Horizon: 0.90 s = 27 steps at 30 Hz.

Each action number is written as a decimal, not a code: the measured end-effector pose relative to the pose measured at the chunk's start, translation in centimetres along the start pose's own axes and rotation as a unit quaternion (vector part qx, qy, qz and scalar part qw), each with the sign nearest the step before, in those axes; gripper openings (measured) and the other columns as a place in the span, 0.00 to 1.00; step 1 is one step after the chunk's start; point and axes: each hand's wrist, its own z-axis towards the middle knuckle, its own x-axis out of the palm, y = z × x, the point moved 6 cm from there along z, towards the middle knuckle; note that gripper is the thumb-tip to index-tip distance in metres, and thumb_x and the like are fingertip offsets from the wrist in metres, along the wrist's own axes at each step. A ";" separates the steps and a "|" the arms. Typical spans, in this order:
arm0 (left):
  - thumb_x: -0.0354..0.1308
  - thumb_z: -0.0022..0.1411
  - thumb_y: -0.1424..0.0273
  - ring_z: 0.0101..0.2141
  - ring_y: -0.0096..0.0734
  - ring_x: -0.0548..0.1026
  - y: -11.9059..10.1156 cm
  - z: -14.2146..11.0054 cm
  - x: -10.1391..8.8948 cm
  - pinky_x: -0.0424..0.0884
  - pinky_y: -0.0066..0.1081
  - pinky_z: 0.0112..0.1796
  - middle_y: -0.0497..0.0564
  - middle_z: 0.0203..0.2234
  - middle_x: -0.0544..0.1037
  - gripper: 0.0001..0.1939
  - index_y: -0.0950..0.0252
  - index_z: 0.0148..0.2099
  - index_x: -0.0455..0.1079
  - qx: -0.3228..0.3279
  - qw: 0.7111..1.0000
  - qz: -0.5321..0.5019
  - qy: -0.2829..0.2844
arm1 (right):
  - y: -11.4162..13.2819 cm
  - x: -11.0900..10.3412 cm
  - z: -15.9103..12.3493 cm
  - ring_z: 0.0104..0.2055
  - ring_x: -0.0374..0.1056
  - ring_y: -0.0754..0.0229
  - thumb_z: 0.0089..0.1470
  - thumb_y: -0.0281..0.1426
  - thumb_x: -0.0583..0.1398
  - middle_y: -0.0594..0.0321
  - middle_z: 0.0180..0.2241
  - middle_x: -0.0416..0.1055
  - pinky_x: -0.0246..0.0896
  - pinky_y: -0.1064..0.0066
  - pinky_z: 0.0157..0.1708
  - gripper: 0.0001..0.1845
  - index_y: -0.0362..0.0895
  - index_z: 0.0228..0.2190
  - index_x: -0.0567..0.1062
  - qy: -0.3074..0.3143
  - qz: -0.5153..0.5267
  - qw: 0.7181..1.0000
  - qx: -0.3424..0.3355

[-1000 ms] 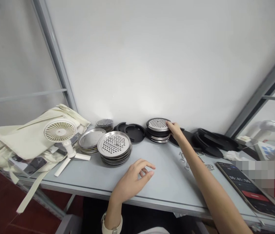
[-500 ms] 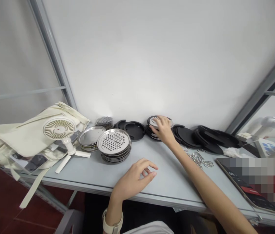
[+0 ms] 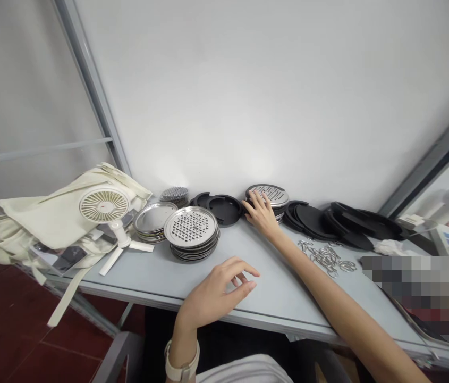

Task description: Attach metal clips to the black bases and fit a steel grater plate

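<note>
My right hand (image 3: 262, 215) reaches to the back of the table, fingers spread at the front left of a stack topped by a round metal grater disc (image 3: 274, 194) in a black rim. The fingertips appear to touch that stack. Near the front edge, my left hand (image 3: 220, 292) hovers with its fingers loosely bent and apart, holding nothing. The nearest thing to it is a stack of metal grater discs (image 3: 191, 227). Behind that lie plain metal discs (image 3: 155, 217) and a small perforated metal stack (image 3: 175, 193). Black round trays (image 3: 226, 208) sit between the stacks.
Black discs and rings (image 3: 315, 222) lie along the wall at right, with small metal clips (image 3: 323, 258) before them. A white fan (image 3: 104, 206) and a cream bag (image 3: 52, 218) occupy the left. A phone (image 3: 411, 319), partly blurred out, lies at the right edge.
My right hand has let go of the right edge of the rimmed grater disc and moved left across it to the stack's front left. My left hand has barely moved.
</note>
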 end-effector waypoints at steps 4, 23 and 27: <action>0.51 0.65 0.65 0.40 0.31 0.73 -0.6 -2.1 -3.7 0.67 0.29 0.45 0.50 0.40 0.75 0.10 0.60 0.44 0.72 0.000 0.989 0.000 -0.150 | 0.0 0.0 -0.2 0.66 0.45 0.44 0.53 0.23 0.56 0.46 0.64 0.51 0.38 0.47 0.62 0.23 0.39 0.52 0.68 0.002 0.004 1.000 0.001; 0.51 0.58 0.59 0.34 0.38 0.73 10.8 -3.7 -20.6 0.67 0.34 0.39 0.52 0.38 0.76 0.15 0.62 0.40 0.72 -0.155 0.883 0.378 -0.231 | 1.4 -2.4 -1.4 0.51 0.59 0.49 0.57 0.24 0.51 0.49 0.46 0.65 0.54 0.55 0.50 0.13 0.42 0.44 0.69 -0.007 0.123 0.992 -0.009; 0.52 0.57 0.60 0.37 0.40 0.74 10.9 -3.8 -21.1 0.66 0.34 0.40 0.51 0.36 0.78 0.13 0.61 0.37 0.73 -0.141 0.889 0.367 -0.233 | 1.0 -2.6 -2.0 0.47 0.61 0.52 0.57 0.24 0.50 0.51 0.41 0.65 0.55 0.59 0.49 0.11 0.42 0.41 0.68 -0.004 0.154 0.988 -0.007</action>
